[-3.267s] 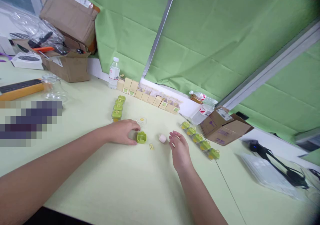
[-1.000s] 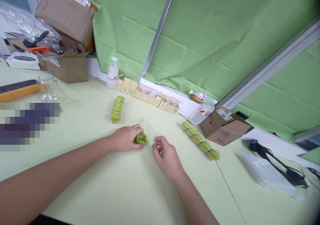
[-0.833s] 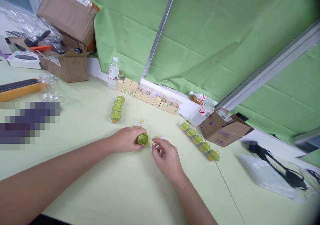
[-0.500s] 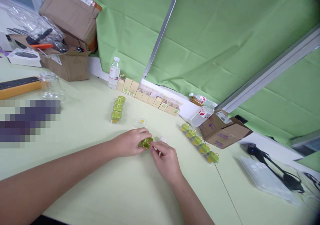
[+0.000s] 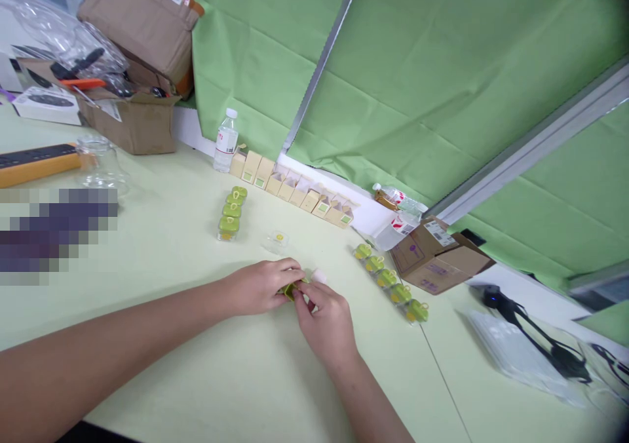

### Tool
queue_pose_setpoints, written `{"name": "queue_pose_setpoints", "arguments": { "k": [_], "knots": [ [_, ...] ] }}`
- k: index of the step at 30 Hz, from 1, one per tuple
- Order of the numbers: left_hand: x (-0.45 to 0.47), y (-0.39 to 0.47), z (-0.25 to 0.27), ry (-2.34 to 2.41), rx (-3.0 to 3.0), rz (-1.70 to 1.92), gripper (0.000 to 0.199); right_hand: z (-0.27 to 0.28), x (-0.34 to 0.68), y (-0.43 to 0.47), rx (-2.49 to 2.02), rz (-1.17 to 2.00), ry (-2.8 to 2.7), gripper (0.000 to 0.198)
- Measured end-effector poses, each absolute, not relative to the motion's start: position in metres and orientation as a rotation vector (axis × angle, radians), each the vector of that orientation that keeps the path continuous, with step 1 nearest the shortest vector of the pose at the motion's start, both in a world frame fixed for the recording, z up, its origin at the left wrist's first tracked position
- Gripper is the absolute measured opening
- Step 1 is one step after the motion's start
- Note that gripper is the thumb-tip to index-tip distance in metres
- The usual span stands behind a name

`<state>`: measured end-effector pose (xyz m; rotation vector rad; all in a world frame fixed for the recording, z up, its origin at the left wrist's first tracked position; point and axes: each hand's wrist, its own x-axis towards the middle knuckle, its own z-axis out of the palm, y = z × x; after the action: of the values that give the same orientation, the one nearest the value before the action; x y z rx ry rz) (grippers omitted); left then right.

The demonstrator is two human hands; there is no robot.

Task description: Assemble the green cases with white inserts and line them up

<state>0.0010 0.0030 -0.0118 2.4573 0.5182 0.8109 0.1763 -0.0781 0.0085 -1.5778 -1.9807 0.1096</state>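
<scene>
The green cup (image 5: 289,291) sits between the person's two hands, mostly covered by them, with only part of its body and opening showing. The left grip (image 5: 268,286) is closed around it, fingers over the far side and thumb at the near side. The right grip (image 5: 328,317) is narrow, thumb and forefinger drawn together at the cup's edge; whether they pinch the edge itself or some small part against it cannot be told, as the fingertips hide the contact. The cup looks like thin moulded plastic, so it is probably very light and fairly stiff, with a little give in the walls if squeezed hard. Its smooth surface may slide or twist under dry fingers, and so light a thing would tip easily if pushed from one side only. The best hold is likely low around the outer walls, thumb opposite fingers, leaving the opening free; the edge suits only a light fingertip pinch, since pressing there could bend it. Just beyond the right fingertips a pale pink block (image 5: 319,275) rests on the worktop (image 5: 216,381); it looks small and perhaps soft, better taken by its sides. Beyond the left fingers lies a clear case (image 5: 277,240), likely brittle and slick, best lifted by its edges.
</scene>
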Motion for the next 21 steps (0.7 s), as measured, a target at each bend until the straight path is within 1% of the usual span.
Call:
{"name": "queue_pose_setpoints", "arguments": {
  "k": [3, 9, 14, 17, 21],
  "knots": [
    [0.0012, 0.0036, -0.013, 0.526, 2.471, 0.793, 0.035, 0.0084, 0.1761, -0.0768, -1.584, 0.135, -1.99, 0.023],
    [0.0004, 0.0048, -0.0159, 0.537, 2.491, 0.785, 0.033, 0.0047, 0.1751, -0.0734, -1.541, 0.286, -1.953, 0.02],
    [0.0, 0.0061, -0.0194, 0.564, 2.493, 0.785, 0.034, 0.0049, 0.1738, -0.0742, -1.486, 0.375, -1.979, 0.022],
    [0.0002, 0.0065, -0.0199, 0.56, 2.489, 0.796, 0.036, 0.0046, 0.173, -0.0741, -1.486, 0.374, -1.98, 0.026],
    [0.0005, 0.0063, -0.0176, 0.571, 2.472, 0.811, 0.038, 0.0023, 0.172, -0.0739, -1.546, 0.306, -1.921, 0.026]
  ]
}}
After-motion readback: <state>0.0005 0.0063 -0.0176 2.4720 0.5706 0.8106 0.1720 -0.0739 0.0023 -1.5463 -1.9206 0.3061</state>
